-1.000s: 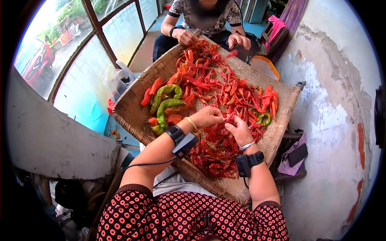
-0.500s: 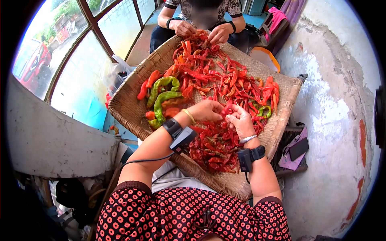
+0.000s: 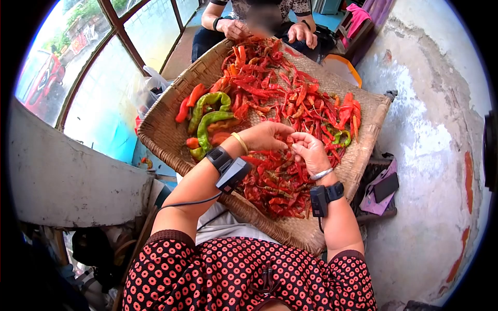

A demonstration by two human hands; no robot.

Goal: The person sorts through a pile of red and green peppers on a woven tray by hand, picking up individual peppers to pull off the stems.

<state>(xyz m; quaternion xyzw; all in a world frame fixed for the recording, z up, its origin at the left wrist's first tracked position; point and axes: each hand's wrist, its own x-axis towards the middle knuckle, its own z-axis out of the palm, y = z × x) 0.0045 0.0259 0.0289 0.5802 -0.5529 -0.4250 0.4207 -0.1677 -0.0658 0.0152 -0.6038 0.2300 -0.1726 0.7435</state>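
Note:
Over the middle of a wide woven basket (image 3: pixel 358 179), my two hands meet fingertip to fingertip. My left hand (image 3: pixel 265 137) comes in from the left with fingers bent and closed. Opposite it, my right hand (image 3: pixel 311 153) is pinched with thumb and index finger together. A bit of red chili pepper shows between the fingers, mostly hidden by them. Beneath both hands lies a heap of wrinkled red chili peppers (image 3: pixel 275 189). Large curled green peppers (image 3: pixel 210 120) lie left of my left hand, beside smooth red-orange ones (image 3: pixel 196 95).
Across the basket sits another person, with one hand (image 3: pixel 234 29) at the far chilies and the other hand (image 3: pixel 303 35) raised past the rim. A worn plaster wall (image 3: pixel 420 155) stands close on the right. Windows (image 3: pixel 104 88) line the left. A phone (image 3: pixel 385 189) lies on purple cloth.
My hands stay joined over the heap, shifted slightly, and less red shows between their fingers. The other person's hand on the right has lifted away from the chilies.

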